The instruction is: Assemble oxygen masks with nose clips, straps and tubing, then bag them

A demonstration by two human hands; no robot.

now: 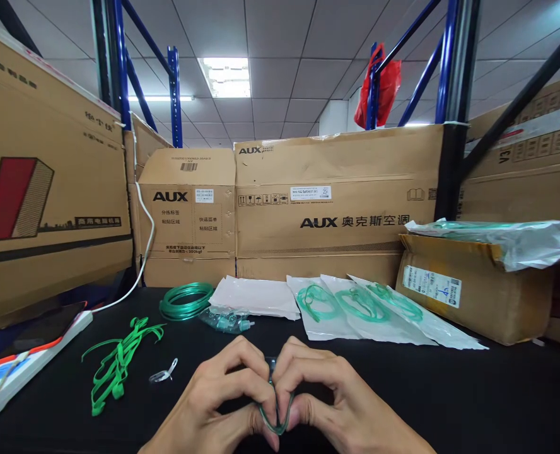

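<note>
Left hand and right hand at 6 o'clock of frame, knuckles together. Fingers of both curled in, pinching a green tube loop between them over the black table. Only the loop's bottom curve shows, the rest is hidden behind fingers. Wrists cut off by lower edge. Green straps at 9 o'clock of hands, tubing coil at 11, bagged tubing at 1. Small clear clip at 10, shape hard to make out.
</note>
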